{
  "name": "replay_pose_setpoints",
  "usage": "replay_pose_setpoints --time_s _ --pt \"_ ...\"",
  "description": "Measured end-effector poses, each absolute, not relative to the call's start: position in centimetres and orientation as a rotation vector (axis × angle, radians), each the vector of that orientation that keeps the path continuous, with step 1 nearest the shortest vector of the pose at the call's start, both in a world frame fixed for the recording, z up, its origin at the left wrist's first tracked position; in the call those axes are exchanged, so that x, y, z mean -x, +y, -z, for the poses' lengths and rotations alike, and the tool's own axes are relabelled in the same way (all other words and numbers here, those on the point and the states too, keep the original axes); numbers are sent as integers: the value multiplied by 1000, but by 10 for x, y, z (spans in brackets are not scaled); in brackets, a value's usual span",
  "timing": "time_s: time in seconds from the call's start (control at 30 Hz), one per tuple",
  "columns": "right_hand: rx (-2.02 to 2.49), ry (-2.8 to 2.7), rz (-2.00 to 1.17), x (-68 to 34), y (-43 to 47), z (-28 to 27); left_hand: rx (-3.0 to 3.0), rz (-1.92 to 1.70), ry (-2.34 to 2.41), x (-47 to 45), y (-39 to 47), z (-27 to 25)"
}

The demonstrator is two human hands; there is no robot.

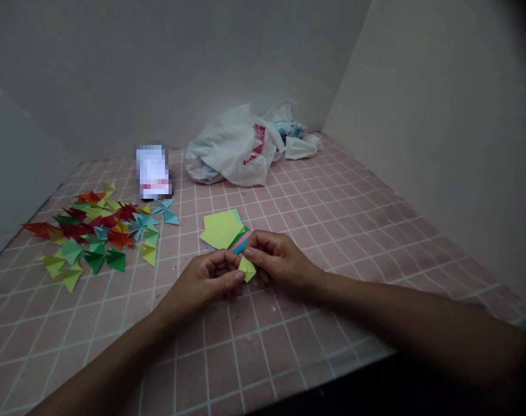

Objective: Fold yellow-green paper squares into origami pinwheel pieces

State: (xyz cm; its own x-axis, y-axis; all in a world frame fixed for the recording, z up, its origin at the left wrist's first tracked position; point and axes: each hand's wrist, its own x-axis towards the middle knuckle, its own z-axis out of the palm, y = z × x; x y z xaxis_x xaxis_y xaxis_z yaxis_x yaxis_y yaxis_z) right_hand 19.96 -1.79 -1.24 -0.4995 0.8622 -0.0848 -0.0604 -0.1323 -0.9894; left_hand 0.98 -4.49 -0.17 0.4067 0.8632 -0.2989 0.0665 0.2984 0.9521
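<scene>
A small folded yellow origami paper (247, 269) is held between both hands, a little above the tabletop. My left hand (217, 273) pinches its left edge between thumb and fingers. At its upper right, my right hand (280, 257) closes thumb and fingertips on the same paper. Just beyond the hands lies a fanned stack of square origami sheets (222, 228), yellow on top with green, pink and blue edges showing. My fingers hide part of the stack's near side.
Many-coloured folded paper pieces (96, 228) lie spread at the left. Behind them a lit phone (153, 171) is propped up. White plastic bags (237, 147) sit by the back wall. A pink checked cloth (332, 214) covers the table, with walls behind and at both sides.
</scene>
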Motion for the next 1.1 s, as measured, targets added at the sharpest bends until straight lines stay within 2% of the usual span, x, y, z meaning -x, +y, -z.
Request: replay_pose_setpoints --time_s 0.23,0.6,1.1 --pt "945 -1488 -1666 -199 -19 11 -1148 -673 1062 -12 -46 2" --pt "898 -1455 -1847 -200 -15 15 -1074 -843 1245 -16 -45 -3" --pt "1027 -1473 -1698 -197 -23 10 -1136 -802 1215 -16 -46 0"
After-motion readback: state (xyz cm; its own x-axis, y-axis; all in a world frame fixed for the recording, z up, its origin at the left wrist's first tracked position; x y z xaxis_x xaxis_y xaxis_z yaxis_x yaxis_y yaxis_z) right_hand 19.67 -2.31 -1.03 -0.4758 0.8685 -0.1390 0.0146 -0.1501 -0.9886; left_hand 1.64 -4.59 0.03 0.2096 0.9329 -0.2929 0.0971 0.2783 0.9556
